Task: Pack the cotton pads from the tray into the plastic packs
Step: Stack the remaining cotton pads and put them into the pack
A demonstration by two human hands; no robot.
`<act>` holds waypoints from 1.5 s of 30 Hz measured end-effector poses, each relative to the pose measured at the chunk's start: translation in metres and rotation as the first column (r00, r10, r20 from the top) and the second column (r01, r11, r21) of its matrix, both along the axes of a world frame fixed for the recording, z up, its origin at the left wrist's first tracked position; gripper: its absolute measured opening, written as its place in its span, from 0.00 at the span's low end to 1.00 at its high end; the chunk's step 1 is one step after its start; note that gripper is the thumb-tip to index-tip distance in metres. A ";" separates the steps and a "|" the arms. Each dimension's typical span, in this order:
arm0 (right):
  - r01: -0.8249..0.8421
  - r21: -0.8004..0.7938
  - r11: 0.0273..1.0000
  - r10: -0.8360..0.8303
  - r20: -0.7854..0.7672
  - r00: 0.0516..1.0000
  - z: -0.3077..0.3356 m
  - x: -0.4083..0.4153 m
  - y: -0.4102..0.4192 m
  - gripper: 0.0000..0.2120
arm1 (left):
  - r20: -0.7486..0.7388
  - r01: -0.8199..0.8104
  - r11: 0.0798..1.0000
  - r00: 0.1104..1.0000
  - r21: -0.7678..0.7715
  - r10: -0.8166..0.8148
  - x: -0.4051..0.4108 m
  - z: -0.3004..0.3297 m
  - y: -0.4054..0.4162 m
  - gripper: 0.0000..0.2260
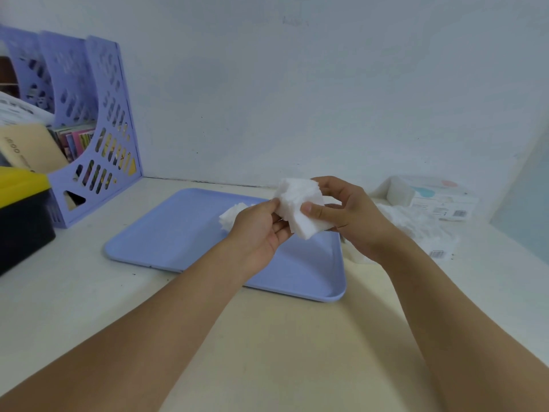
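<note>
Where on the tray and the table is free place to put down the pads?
Free: the tray floor left of the small pad heap, and the table in front of the tray. Crowded: right of the tray, with packs and pads.

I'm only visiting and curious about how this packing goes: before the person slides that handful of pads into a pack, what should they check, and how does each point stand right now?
1. Stack of white cotton pads held by both hands: ok, left hand and right hand both pinch it.
2. Stack squared up: not ok, its edges look ragged.
3. Clear plastic pack within reach: ok, it lies right of the lilac plastic tray.
4. Pack mouth open: cannot tell.
5. Pads left on the tray: ok, a small white pile remains.
</note>
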State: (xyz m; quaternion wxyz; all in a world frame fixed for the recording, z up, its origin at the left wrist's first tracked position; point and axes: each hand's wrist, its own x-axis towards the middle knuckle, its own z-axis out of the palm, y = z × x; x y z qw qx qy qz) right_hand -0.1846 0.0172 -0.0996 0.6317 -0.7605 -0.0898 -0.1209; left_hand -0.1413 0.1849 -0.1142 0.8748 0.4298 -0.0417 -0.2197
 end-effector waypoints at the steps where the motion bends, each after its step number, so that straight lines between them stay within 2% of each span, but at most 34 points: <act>1: 0.004 -0.032 0.999 -0.003 0.024 1.000 0.000 0.000 0.001 0.16 | -0.018 -0.004 1.000 1.000 -0.009 0.004 0.001 0.000 -0.001 0.14; 5: 0.077 -0.155 0.985 -0.052 0.155 0.987 -0.002 0.003 0.001 0.16 | -0.061 -0.019 0.999 0.998 -0.034 0.017 0.002 0.001 -0.001 0.13; 10: 0.179 -0.340 0.923 -0.100 0.237 0.966 -0.002 0.005 -0.002 0.14 | -0.050 -0.012 1.000 0.999 -0.015 0.011 0.001 0.000 -0.002 0.12; 11: 0.162 -0.324 0.932 -0.091 0.225 0.970 0.000 0.005 -0.002 0.12 | -0.048 -0.019 1.000 0.999 -0.020 0.018 0.002 -0.001 -0.002 0.12; 12: 0.116 -0.251 0.961 -0.067 0.194 0.979 0.003 0.003 -0.002 0.12 | -0.038 -0.032 0.999 0.999 -0.021 0.031 0.002 -0.001 -0.002 0.12; 14: -0.003 0.039 0.999 -0.002 0.119 0.993 0.009 -0.002 0.000 0.15 | 0.009 -0.071 0.997 0.997 -0.006 0.071 0.003 -0.001 -0.003 0.11; 16: -0.086 0.308 0.948 0.068 0.069 0.995 0.018 -0.008 0.001 0.17 | 0.078 -0.114 0.993 0.991 0.009 0.113 0.002 -0.001 -0.003 0.10; 18: -0.114 0.432 0.894 0.113 0.028 0.993 0.021 -0.011 -0.002 0.14 | 0.141 -0.151 0.989 0.979 0.004 0.149 -0.001 0.000 -0.004 0.09; 20: -0.136 0.471 0.872 0.166 -0.022 0.986 0.022 -0.011 0.000 0.11 | 0.174 -0.169 0.986 0.970 -0.009 0.168 -0.002 0.000 -0.005 0.09; 25: -0.131 0.381 0.915 0.181 -0.096 0.979 0.016 -0.007 0.014 0.20 | 0.126 -0.081 0.993 0.988 -0.086 0.091 -0.005 0.004 -0.006 0.11; 33: -0.046 0.385 0.922 0.101 -0.122 0.987 0.013 -0.006 0.006 0.21 | 0.167 0.007 0.996 0.986 -0.085 0.007 -0.009 0.002 -0.008 0.14; 36: -0.066 0.356 0.932 0.119 -0.129 0.984 0.012 -0.006 0.003 0.21 | 0.173 -0.006 0.997 0.985 -0.079 0.019 -0.008 0.003 -0.006 0.11; 39: -0.081 0.353 0.932 0.133 -0.126 0.983 0.009 -0.004 0.002 0.21 | 0.157 -0.050 0.997 0.986 -0.059 0.059 -0.008 0.003 -0.006 0.13; 45: -0.097 0.234 0.967 0.123 -0.098 0.988 0.003 -0.001 0.002 0.24 | 0.249 -0.114 0.992 0.963 0.045 0.099 -0.011 -0.001 -0.007 0.13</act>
